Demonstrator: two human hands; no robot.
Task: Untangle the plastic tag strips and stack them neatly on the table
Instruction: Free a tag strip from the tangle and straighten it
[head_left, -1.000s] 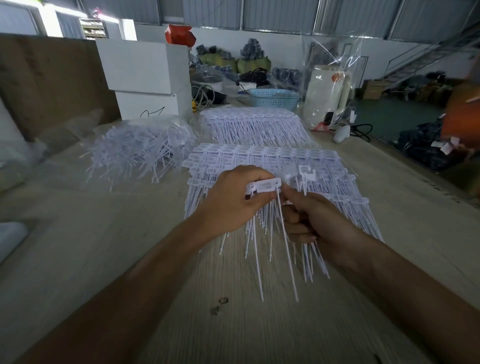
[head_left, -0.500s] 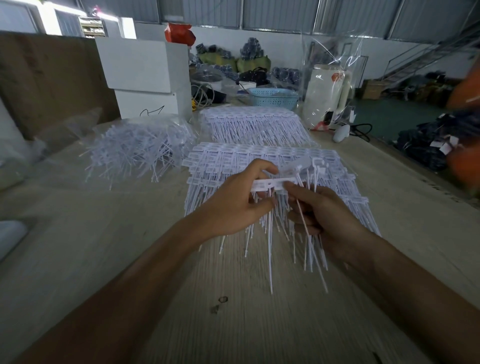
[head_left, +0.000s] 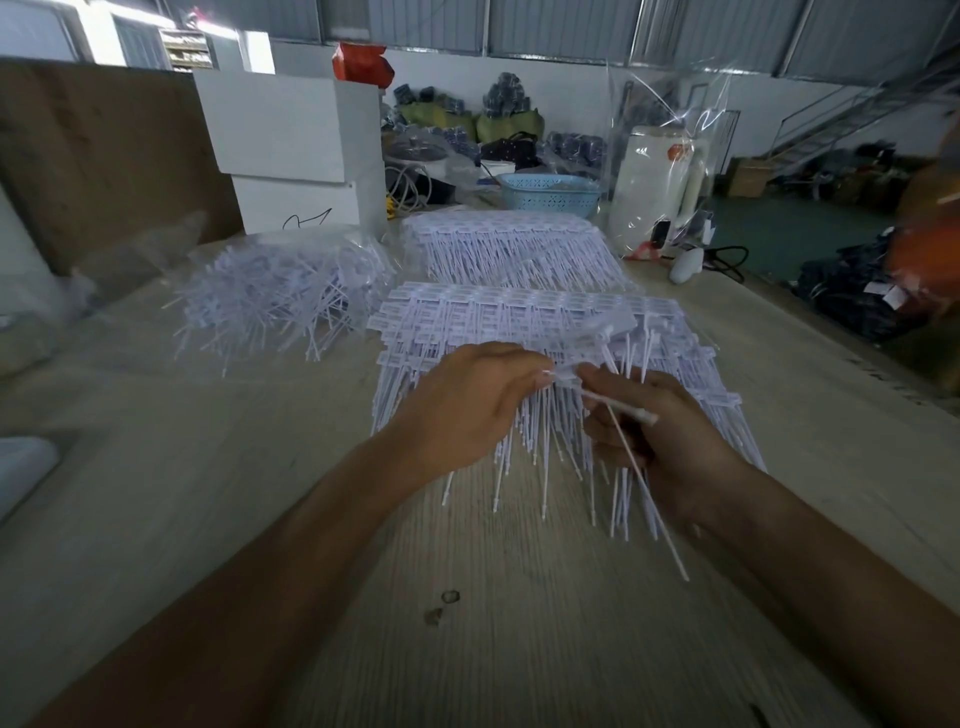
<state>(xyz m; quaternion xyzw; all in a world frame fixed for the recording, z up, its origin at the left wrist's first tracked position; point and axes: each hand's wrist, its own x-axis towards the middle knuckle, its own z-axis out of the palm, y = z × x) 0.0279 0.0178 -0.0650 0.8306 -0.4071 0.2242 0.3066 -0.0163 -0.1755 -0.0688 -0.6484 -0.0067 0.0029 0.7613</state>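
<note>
Two hands (head_left: 470, 410), three tag piles (head_left: 524, 312)

From my feed: two white boxes (head_left: 291, 150) stacked at the bench's far left edge, a brown board (head_left: 104, 156) leaning beside them. Blue basket (head_left: 550, 193) sits at the far edge, white appliance (head_left: 654, 182) under clear plastic toward the far right corner. Metal stairs (head_left: 852, 114) way back.

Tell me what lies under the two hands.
Under the left hand and right hand lies the near stack of tag strips, tails fanned onto the wooden table. The strips directly beneath the palms are covered.
</note>
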